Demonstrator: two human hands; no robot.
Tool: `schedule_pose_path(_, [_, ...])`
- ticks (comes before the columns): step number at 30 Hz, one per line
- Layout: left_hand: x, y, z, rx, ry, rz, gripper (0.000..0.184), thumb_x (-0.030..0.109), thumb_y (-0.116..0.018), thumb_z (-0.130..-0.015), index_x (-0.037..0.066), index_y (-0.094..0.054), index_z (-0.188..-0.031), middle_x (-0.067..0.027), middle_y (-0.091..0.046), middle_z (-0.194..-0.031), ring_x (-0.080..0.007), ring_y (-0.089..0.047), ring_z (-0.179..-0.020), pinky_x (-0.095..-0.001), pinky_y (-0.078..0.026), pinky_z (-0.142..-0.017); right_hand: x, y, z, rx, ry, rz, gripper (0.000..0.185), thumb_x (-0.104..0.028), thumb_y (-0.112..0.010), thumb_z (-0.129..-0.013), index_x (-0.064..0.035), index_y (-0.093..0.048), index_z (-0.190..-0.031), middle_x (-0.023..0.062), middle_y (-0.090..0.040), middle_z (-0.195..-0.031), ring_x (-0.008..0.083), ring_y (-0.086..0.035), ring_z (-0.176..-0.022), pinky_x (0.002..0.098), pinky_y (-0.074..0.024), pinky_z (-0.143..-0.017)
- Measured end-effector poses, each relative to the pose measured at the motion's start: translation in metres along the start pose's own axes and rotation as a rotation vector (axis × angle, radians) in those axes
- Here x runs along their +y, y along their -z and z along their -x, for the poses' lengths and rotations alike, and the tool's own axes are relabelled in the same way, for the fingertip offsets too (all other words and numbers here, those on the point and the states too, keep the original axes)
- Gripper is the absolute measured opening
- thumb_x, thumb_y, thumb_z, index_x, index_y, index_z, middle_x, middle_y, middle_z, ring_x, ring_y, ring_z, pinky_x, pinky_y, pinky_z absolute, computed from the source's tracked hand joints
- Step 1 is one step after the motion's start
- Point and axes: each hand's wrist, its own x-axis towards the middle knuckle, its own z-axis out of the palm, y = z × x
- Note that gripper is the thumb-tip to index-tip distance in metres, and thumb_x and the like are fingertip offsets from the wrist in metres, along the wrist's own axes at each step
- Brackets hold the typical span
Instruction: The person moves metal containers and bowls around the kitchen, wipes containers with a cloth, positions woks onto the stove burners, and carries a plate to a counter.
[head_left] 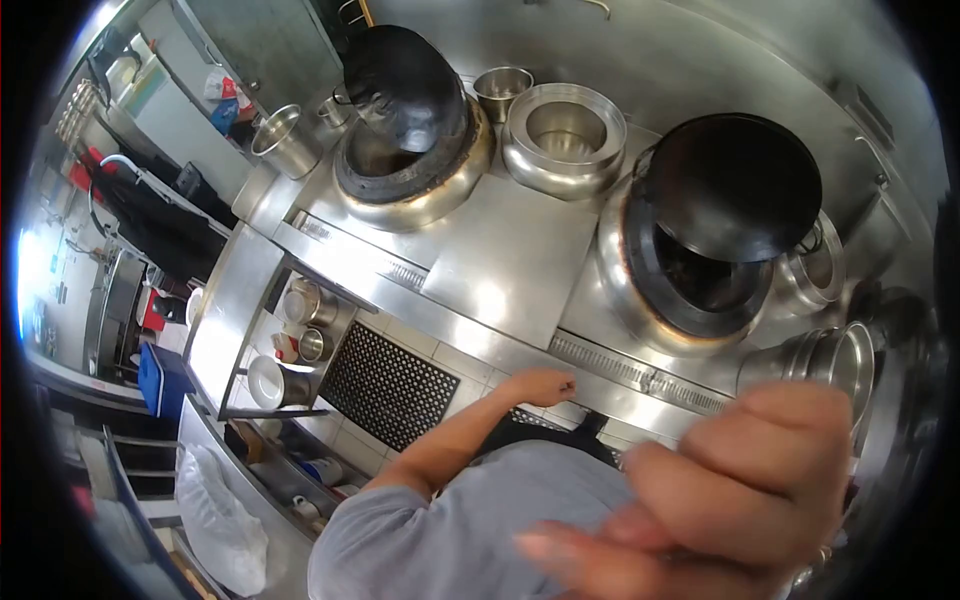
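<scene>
Close to the camera at the lower right, my right hand [735,480] is large and blurred, its fingers curled in and no object showing in them. My left hand [545,387] is closed at the front edge of the steel counter [510,255]; what it holds, if anything, is too small to tell. Beyond the counter edge, a black wok [738,185] leans tilted over the right burner [625,265]. Another dark wok [400,90] is tipped over the left burner [400,205]. Between the burners stands a round steel pot [565,175].
Steel containers [285,140] stand at the back left, with more pots [278,382] on a low shelf. A black perforated mat [390,385] lies on the tiled floor. Stacked steel pots [850,365] are at the right, and a plastic bag [220,520] is at the lower left.
</scene>
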Motion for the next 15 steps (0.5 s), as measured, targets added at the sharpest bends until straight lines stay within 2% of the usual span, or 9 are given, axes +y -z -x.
schedule_pose_path(3, [-0.012,0.015,0.016,-0.047,0.087,-0.063,0.028,0.031,-0.051,-0.090,0.007,-0.062,-0.099,-0.0182,-0.066,-0.092,-0.0397,-0.061,-0.087,-0.0485,-0.047,-0.075,0.004,-0.048,-0.028,0.279,0.102,-0.458,0.044,-0.024,-0.061,-0.059,-0.0171,-0.069,-0.101,-0.0074,-0.055,-0.069,0.0060,-0.047,-0.053,0.0185,-0.0265,-0.038])
schedule_pose_path(6, [-0.063,0.015,0.068,0.060,0.221,0.021,0.029,0.032,-0.050,-0.090,0.006,-0.062,-0.097,-0.0198,-0.065,-0.093,-0.0395,-0.061,-0.090,-0.0479,-0.047,-0.078,0.002,-0.063,-0.004,0.360,0.129,-0.241,0.034,-0.021,-0.066,-0.067,-0.0356,-0.074,-0.096,-0.0034,-0.065,-0.093,0.0122,-0.048,-0.069,0.0264,-0.0369,-0.059])
schedule_pose_path(7, [-0.082,0.013,0.087,0.049,0.303,0.028,0.029,0.031,-0.049,-0.090,0.005,-0.061,-0.097,-0.0202,-0.065,-0.094,-0.0396,-0.061,-0.091,-0.0480,-0.047,-0.079,0.001,-0.069,0.019,0.342,-0.169,-0.405,0.012,-0.023,-0.071,-0.066,-0.0249,-0.070,-0.078,-0.0004,-0.063,-0.082,0.0146,-0.052,-0.065,0.0279,-0.0396,-0.056])
schedule_pose_path(9, [-0.125,0.000,0.134,0.132,0.365,0.030,0.028,0.029,-0.051,-0.087,0.003,-0.061,-0.095,-0.0205,-0.065,-0.095,-0.0398,-0.061,-0.090,-0.0480,-0.048,-0.076,0.022,-0.107,0.050,0.226,-0.389,-0.356,0.009,-0.019,-0.071,-0.072,-0.0111,-0.069,-0.075,0.0037,-0.060,-0.066,0.0182,-0.056,-0.057,0.0292,-0.0427,-0.051])
schedule_pose_path(11, [-0.156,-0.018,0.178,0.134,0.651,0.282,0.025,0.020,-0.048,-0.087,-0.001,-0.060,-0.090,-0.0182,-0.065,-0.075,-0.0310,-0.065,-0.062,-0.0412,-0.051,-0.060,0.066,-0.177,0.078,-0.057,-1.065,-0.819,0.020,-0.017,-0.063,-0.087,-0.0060,-0.069,-0.102,0.0066,-0.062,-0.063,0.0176,-0.058,-0.052,0.0300,-0.0460,-0.052])
schedule_pose_path(12, [-0.194,-0.045,0.205,0.123,0.797,0.519,0.029,0.027,-0.053,-0.087,0.000,-0.061,-0.080,-0.0133,-0.062,-0.062,-0.0254,-0.060,-0.055,-0.0367,-0.048,-0.055,0.088,-0.223,0.106,-0.124,-1.175,-0.795,0.022,-0.021,-0.062,-0.090,-0.0068,-0.068,-0.105,0.0062,-0.064,-0.066,0.0155,-0.060,-0.055,0.0300,-0.0481,-0.055])
schedule_pose_path(13, [-0.197,-0.059,0.227,0.182,0.901,0.594,0.025,0.024,-0.055,-0.086,0.001,-0.060,-0.078,-0.0083,-0.060,-0.060,-0.0235,-0.055,-0.051,-0.0374,-0.046,-0.050,0.102,-0.261,0.144,-0.219,-1.172,-0.651,0.023,-0.021,-0.063,-0.088,-0.0080,-0.068,-0.107,0.0088,-0.068,-0.075,0.0134,-0.063,-0.062,0.0288,-0.0505,-0.062])
schedule_pose_path(14, [-0.229,-0.082,0.258,-0.140,0.569,-0.058,0.022,0.018,-0.049,-0.087,0.001,-0.062,-0.082,-0.0094,-0.060,-0.061,-0.0166,-0.055,-0.045,-0.0284,-0.044,-0.041,0.109,-0.280,0.170,-0.117,-1.231,-0.735,0.025,-0.022,-0.064,-0.087,-0.0080,-0.067,-0.107,0.0106,-0.069,-0.080,0.0157,-0.065,-0.068,0.0288,-0.0509,-0.066])
schedule_pose_path(15, [-0.235,-0.101,0.286,-0.123,0.484,-0.148,0.022,0.018,-0.049,-0.088,0.001,-0.062,-0.084,-0.0094,-0.061,-0.062,-0.0171,-0.056,-0.046,-0.0288,-0.044,-0.041,0.117,-0.292,0.184,-0.025,-1.266,-0.830,0.026,-0.023,-0.065,-0.086,-0.0079,-0.067,-0.108,0.0124,-0.070,-0.085,0.0180,-0.067,-0.074,0.0289,-0.0513,-0.070])
